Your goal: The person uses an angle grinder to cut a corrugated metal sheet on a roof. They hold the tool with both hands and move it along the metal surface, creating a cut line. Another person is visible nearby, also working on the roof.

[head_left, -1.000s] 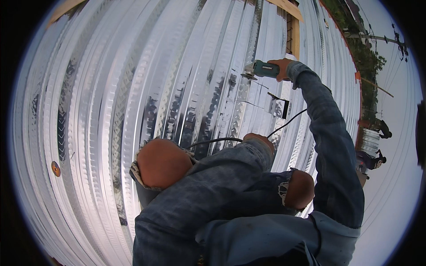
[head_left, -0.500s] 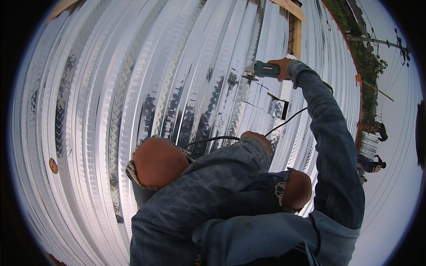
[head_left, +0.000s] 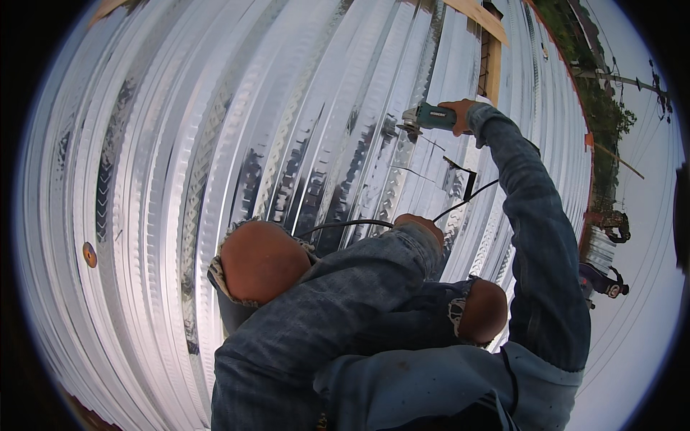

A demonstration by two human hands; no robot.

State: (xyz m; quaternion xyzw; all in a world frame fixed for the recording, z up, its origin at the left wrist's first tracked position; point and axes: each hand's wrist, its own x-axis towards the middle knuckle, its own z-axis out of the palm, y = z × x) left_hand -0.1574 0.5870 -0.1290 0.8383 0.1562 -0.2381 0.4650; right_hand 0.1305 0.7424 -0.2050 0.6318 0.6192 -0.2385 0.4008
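My right hand (head_left: pixel 461 118) grips the rear of a green and grey angle grinder (head_left: pixel 430 116), with the arm stretched far forward. The grinder's disc (head_left: pixel 410 129) is at the ribbed metal sheet (head_left: pixel 345 144); whether it touches cannot be made out. A thin cut line (head_left: pixel 431 143) runs right from near the disc. Nearer me lie another thin cut (head_left: pixel 411 172) and a dark, angled opening (head_left: pixel 469 185). My left hand (head_left: pixel 422 225) is closed at the black power cord (head_left: pixel 345 223), which passes through or under it; its fingers are mostly hidden.
My bent knees (head_left: pixel 264 262) are above the sheeting. A loose round disc (head_left: pixel 89 255) lies far left. Wooden boards (head_left: pixel 478 18) sit at the far side. Beyond the right edge (head_left: pixel 591 154) are another person (head_left: pixel 604 280), trees and overhead wires.
The whole view has shifted slightly. Relative to the dark opening, the grinder is a little farther left, and the cut line by its disc looks slightly longer. My left hand stays at the cord.
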